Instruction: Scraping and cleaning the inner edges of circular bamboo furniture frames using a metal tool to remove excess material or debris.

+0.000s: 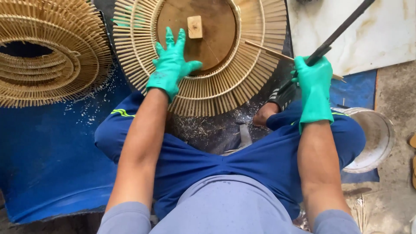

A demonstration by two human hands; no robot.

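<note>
My left hand, in a green glove, lies flat with fingers spread on a round bamboo-slat frame. The frame rings a brown wooden disc with a small wooden block at its centre. My right hand, also gloved in green, grips a long dark tool handle that slants up to the right. A thin bamboo stick crosses the frame's right side and passes by that hand. I sit cross-legged in blue shorts.
A stack of finished bamboo-slat rings rests at the upper left on a blue mat. A white board lies at the upper right. A round metal bowl sits by my right knee. Shavings litter the floor.
</note>
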